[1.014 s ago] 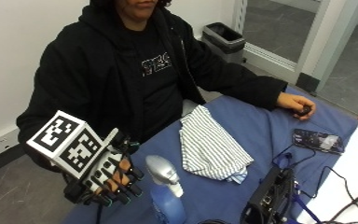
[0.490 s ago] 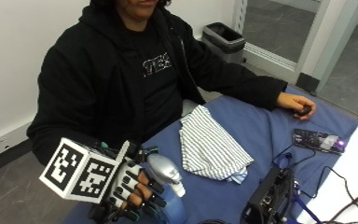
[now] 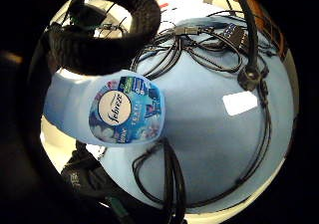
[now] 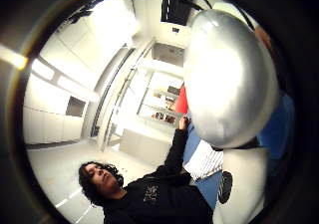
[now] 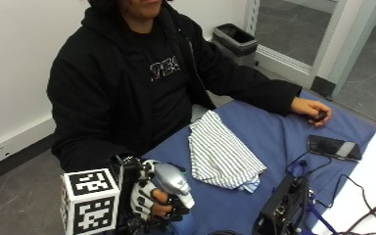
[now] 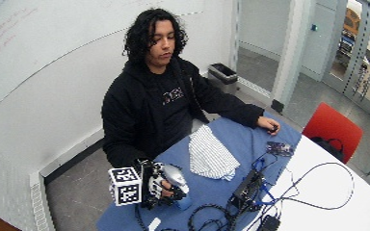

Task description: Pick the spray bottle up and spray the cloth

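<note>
The spray bottle (image 5: pixel 170 180), with a silver head and pale blue body, stands upright at the near corner of the blue table (image 5: pixel 279 132). My gloved right hand (image 5: pixel 150 201) grips its neck, fingers curled round it just under the head. In the little finger side palm view the bottle's blue label (image 3: pixel 127 109) is close to the palm; the thumb side palm view is largely filled by the silver head (image 4: pixel 229 79). The striped cloth (image 5: pixel 222 154) lies crumpled on the table beyond the bottle, apart from it.
The bare left hand (image 5: pixel 312 111) rests at the table's far edge on a small dark object. A phone (image 5: pixel 335 147) lies nearby. A black device (image 5: pixel 284 205) and tangled cables (image 3: pixel 199 50) sit beside the bottle. A red chair (image 6: pixel 331 127) stands past the table.
My gloved hand has moved in from beside the bottle and closed its fingers round the neck. The cloth and the bare hand have stayed where they were.
</note>
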Motion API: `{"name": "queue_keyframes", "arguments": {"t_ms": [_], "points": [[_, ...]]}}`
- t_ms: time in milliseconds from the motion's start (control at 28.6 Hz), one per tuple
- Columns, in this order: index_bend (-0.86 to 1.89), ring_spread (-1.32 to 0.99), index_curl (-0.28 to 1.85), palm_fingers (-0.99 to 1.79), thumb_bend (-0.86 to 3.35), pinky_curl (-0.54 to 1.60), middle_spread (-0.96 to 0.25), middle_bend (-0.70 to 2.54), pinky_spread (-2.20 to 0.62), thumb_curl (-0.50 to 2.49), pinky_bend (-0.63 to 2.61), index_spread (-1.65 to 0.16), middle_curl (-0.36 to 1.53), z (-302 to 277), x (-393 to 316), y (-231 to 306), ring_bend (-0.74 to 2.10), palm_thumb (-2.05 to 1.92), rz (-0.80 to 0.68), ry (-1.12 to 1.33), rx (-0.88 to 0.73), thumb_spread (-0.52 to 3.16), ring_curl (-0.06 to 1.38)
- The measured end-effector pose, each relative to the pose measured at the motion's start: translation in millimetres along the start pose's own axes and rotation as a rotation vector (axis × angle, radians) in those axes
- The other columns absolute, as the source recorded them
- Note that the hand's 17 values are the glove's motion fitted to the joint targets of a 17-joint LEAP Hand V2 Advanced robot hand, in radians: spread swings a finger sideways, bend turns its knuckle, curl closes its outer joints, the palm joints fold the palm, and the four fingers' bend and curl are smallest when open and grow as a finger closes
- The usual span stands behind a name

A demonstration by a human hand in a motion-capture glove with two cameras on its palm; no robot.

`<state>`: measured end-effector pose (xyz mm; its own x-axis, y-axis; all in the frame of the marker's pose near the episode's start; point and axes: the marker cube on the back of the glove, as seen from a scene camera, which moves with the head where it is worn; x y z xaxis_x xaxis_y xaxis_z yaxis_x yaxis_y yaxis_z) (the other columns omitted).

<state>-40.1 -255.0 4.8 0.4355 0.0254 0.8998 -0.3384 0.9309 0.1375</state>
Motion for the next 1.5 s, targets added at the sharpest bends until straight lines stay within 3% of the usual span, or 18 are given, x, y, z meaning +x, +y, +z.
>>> {"name": "queue_keyframes", "arguments": {"t_ms": [350, 560, 735, 1084, 1294, 1504], "points": [[0.23, -0.08, 0.34, 1.02, 0.11, 0.28, -0.03, 0.36, 0.14, 0.44, 0.16, -0.21, 0.39, 16.5, -4.4, -14.7, 0.51, 0.91, 0.140, -0.170, 0.055, 0.98, 0.35], [0.13, -0.15, 0.35, 1.35, 0.06, 0.35, -0.10, 0.44, -0.08, 0.50, 0.33, -0.23, 0.44, 28.4, 1.8, -23.1, 0.58, 0.96, 0.064, -0.201, 0.147, 0.78, 0.40], [0.20, -0.18, 0.39, 1.45, 0.03, 0.39, -0.14, 0.55, -0.19, 0.55, 0.40, -0.25, 0.49, 25.4, 6.9, -28.6, 0.62, 0.99, -0.014, -0.182, 0.243, 0.65, 0.43], [0.33, -0.21, 0.47, 1.43, -0.01, 0.43, -0.17, 0.65, -0.26, 0.63, 0.45, -0.26, 0.54, 45.9, 5.2, -38.1, 0.71, 1.02, -0.073, -0.203, 0.350, 0.45, 0.48], [0.38, -0.22, 0.51, 1.41, -0.02, 0.45, -0.19, 0.68, -0.28, 0.66, 0.47, -0.26, 0.55, 26.8, 9.4, -29.9, 0.73, 1.01, -0.044, -0.159, 0.254, 0.37, 0.50], [0.39, -0.21, 0.54, 1.39, -0.02, 0.45, -0.18, 0.69, -0.28, 0.69, 0.49, -0.26, 0.56, 46.0, 2.2, -44.8, 0.75, 1.00, -0.044, -0.199, 0.241, 0.31, 0.51]]}}
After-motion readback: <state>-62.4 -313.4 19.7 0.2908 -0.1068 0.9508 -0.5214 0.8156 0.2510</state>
